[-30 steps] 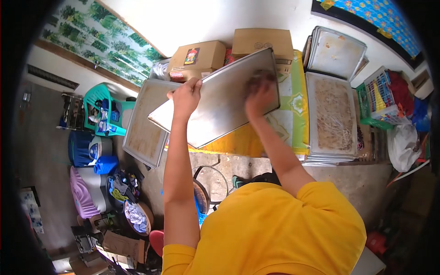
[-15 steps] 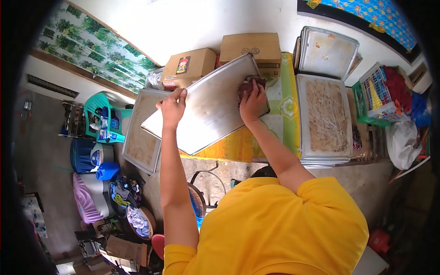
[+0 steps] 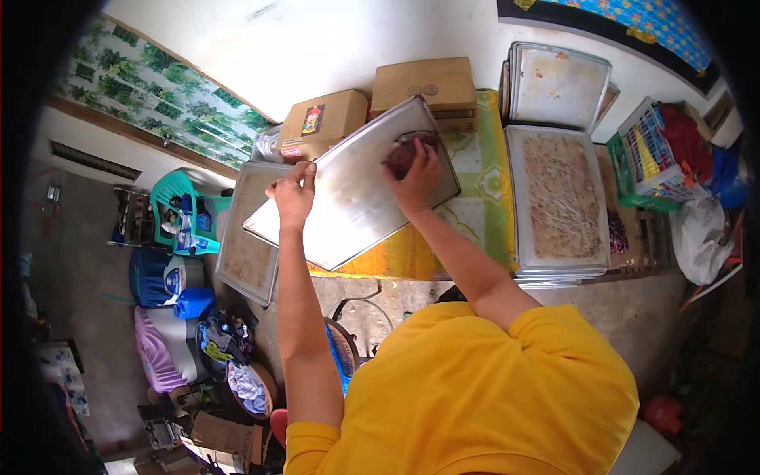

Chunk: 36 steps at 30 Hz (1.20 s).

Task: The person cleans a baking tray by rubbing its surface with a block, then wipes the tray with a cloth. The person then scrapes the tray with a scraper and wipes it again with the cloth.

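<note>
A shiny metal baking tray (image 3: 348, 198) is held tilted above the table with the patterned cloth. My left hand (image 3: 294, 196) grips its upper left edge, thumb on the face and the other fingers partly hidden behind. My right hand (image 3: 416, 180) presses a dark red cloth (image 3: 402, 155) against the right part of the tray's face, fingers curled over it. Greyish smudges show on the metal around the middle.
Brown-stained trays are stacked at the right (image 3: 558, 198), with more trays (image 3: 558, 87) leaning behind them. Another stained tray (image 3: 247, 229) lies at the left. Two cardboard boxes (image 3: 427, 83) stand behind, against the wall. A green chair (image 3: 178, 206) and laundry (image 3: 226, 336) are on the left.
My right hand has slid the red cloth leftward across the tray, away from its right edge. My left hand keeps its grip, and the tray stays at nearly the same tilt.
</note>
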### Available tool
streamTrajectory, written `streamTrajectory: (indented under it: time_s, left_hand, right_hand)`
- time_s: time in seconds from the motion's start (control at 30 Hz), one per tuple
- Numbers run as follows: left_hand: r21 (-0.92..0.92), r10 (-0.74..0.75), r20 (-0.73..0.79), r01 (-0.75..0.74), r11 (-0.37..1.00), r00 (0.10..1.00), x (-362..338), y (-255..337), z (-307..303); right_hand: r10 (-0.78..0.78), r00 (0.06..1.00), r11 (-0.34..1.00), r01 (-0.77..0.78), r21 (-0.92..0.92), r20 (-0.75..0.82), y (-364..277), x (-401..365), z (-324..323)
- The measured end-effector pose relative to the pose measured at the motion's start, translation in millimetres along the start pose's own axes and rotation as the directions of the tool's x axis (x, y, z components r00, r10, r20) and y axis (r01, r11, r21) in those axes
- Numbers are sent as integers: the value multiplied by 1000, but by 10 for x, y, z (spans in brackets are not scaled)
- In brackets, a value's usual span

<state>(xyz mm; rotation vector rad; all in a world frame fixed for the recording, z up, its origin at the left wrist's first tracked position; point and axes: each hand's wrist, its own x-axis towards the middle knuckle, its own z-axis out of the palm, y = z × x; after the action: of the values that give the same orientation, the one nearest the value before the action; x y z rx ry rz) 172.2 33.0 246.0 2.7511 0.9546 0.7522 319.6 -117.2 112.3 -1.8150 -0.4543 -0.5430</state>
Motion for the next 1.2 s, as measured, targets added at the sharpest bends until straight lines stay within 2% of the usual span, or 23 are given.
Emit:
streamTrajectory:
  time_s: [0.1, 0.2, 0.3, 0.4, 0.5, 0.57, 0.63, 0.73, 0.83, 0.93, 0.97, 1.0, 1.07, 1.17, 1.2]
  left_hand:
    - [-1, 9, -13, -9, 1000, 1000, -24, 28, -8]
    - [13, 10, 0, -10, 1000, 1000, -29, 15, -22]
    - [17, 5, 10, -6, 1000, 1000, -16, 12, -31]
    - [4, 29, -19, -29, 1000, 999, -30, 25, -15]
    - [-13, 47, -41, -48, 999, 998, -30, 15, 2]
    - [-15, 47, -29, -48, 999, 998, -22, -2, 3]
    - [1, 57, -41, -57, 998, 998, -31, 7, 7]
    - [11, 49, -36, -49, 999, 998, -35, -8, 9]
    - [33, 40, -31, -39, 999, 999, -28, -56, 41]
    - [42, 35, -36, -33, 999, 999, -6, -69, 68]
    - [44, 32, -37, -30, 999, 999, 2, -72, 65]
    - [31, 39, -42, -38, 999, 998, 4, -65, 61]
    - [9, 48, -55, -48, 999, 997, -18, -57, 45]
    - [10, 40, -66, -40, 999, 997, -28, -55, 53]
    - [28, 18, -68, -16, 999, 998, -29, -68, 74]
  right_hand:
    - [-52, 994, 997, 57, -51, 92, -208, -35, -62]
    - [-84, 994, 996, 82, 39, 67, 62, -35, 2]
    - [227, 965, 974, -227, 20, -127, 392, -7, 30]
    - [495, 856, 869, -492, 64, -150, 459, -146, 152]
    - [393, 912, 919, -394, 18, -117, 350, -597, 276]
    - [283, 955, 958, -285, 11, 90, 230, -908, 108]
    - [209, 945, 976, -216, -1, 252, 181, -967, -37]
    - [200, 973, 979, -202, 4, 117, 347, -613, -29]
    - [250, 964, 968, -251, 0, 86, 367, -409, -54]
    - [163, 879, 985, -123, -118, 449, 54, -659, -197]
    - [197, 874, 980, -164, -112, 445, -13, -686, -205]
    - [207, 927, 978, -203, -47, 313, 29, -638, -150]
    - [246, 968, 963, -249, 100, 40, 206, -514, 42]
    - [335, 931, 942, -329, -68, 145, 238, -314, -65]
    - [291, 929, 956, -275, -99, 230, 194, -360, -87]
